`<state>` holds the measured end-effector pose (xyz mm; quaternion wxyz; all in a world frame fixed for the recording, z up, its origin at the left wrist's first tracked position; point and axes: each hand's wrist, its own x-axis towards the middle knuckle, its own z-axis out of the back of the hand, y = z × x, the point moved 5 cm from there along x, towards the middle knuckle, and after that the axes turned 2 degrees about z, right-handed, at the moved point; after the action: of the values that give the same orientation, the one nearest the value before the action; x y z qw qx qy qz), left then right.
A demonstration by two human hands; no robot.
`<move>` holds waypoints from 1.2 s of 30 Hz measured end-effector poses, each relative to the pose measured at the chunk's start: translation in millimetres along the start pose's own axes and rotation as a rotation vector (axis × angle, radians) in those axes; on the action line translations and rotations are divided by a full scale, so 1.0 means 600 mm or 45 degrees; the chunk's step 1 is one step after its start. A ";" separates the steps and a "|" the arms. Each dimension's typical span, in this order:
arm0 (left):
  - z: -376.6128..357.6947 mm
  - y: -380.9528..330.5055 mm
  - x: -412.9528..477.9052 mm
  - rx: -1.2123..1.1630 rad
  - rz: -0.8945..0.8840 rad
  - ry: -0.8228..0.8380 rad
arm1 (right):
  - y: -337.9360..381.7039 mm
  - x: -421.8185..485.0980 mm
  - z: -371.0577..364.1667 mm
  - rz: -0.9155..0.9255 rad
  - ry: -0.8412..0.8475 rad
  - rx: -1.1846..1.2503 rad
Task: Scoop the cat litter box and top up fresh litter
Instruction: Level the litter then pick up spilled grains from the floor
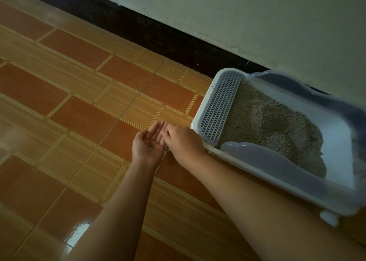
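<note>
Under you spreads a glossy tiled floor (pixel 79 106) of orange-brown squares crossed by paler striped bands, meeting a pale wall (pixel 257 19) along a dark baseboard (pixel 158 37). Your cat litter box (pixel 198 120), white with a translucent bluish rim guard, sits on the floor at your right, its far side close to the baseboard; you can see its near corner foot at the lower right edge. Inside it lies a bed of grey-beige litter (pixel 277 130), uneven, with a shallow hollow near the middle and bare white wall showing toward the right end. At the left end of the box a white perforated grid step (pixel 221 106) slopes down to the litter. Your two bare forearms reach forward over the tiles just left of that end. Your left hand (pixel 147 142) is turned palm up and cupped, fingers together and loosely extended, with a few dark stray granules (pixel 152 143) resting in the palm. Your right hand (pixel 181 140) is palm down, fingers curled and bunched, its fingertips touching the edge of your left palm; whether it pinches a granule you cannot tell from here. More loose grains (pixel 172 67) are scattered on the tiles near the baseboard and beside the box.
</note>
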<state>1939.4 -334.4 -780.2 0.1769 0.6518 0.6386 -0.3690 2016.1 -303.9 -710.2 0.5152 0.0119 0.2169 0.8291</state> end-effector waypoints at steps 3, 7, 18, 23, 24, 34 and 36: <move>-0.009 0.003 0.002 0.027 0.005 0.018 | -0.015 -0.005 0.011 -0.072 -0.027 0.048; -0.010 0.002 0.005 0.022 -0.005 0.037 | -0.027 -0.020 0.010 -0.084 -0.025 0.116; 0.005 -0.045 -0.024 -0.001 -0.128 0.049 | -0.055 -0.055 -0.049 -0.131 0.179 0.105; 0.019 -0.067 -0.030 -0.018 -0.186 0.018 | -0.072 -0.059 -0.069 -0.159 0.246 0.103; 0.022 -0.071 -0.031 -0.021 -0.194 0.012 | -0.074 -0.057 -0.072 -0.161 0.251 0.082; 0.062 -0.109 -0.013 -0.015 -0.226 -0.071 | -0.066 0.009 -0.118 0.039 0.192 -0.124; 0.066 -0.115 -0.006 -0.003 -0.220 -0.073 | -0.065 0.026 -0.129 0.042 0.233 -0.083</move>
<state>1863.4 -356.2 -787.3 0.1635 0.5833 0.6874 -0.4006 2023.1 -303.0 -797.7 0.4798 -0.0771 0.2356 0.8416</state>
